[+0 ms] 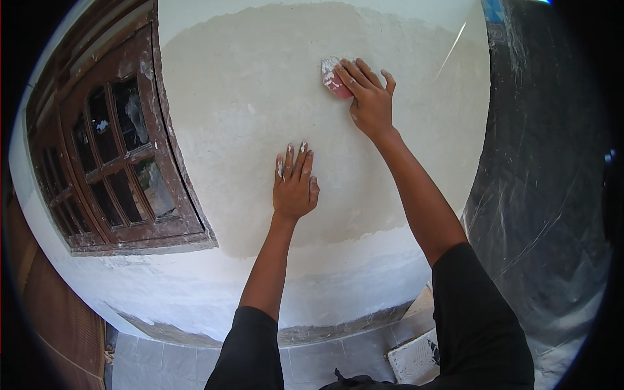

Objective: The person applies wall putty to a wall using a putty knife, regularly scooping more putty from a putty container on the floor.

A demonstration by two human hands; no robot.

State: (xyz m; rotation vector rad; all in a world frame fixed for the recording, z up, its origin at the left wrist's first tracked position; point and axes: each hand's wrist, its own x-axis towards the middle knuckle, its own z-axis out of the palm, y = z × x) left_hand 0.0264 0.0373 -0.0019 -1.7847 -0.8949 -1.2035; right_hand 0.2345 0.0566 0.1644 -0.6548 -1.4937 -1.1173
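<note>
My right hand (372, 97) presses a flat red putty scraper (338, 86), smeared with white paste, against the upper part of the wall (247, 117). The fingers lie over the scraper's right side, and the thumb is mostly hidden. Lower and to the left, my left hand (296, 186) rests on the same wall with fingers stretched out, holding nothing. White paste coats several of its fingertips. Around both hands the wall has a damp-looking beige patch, with whiter areas above and below it.
A brown wooden window (123, 156) with dark panes is set in the wall at left. Dark plastic sheeting (539, 195) hangs at right. Grey floor tiles (318, 361) run along the wall's foot. A white-smeared container (411, 359) sits at lower right, partly behind my right sleeve.
</note>
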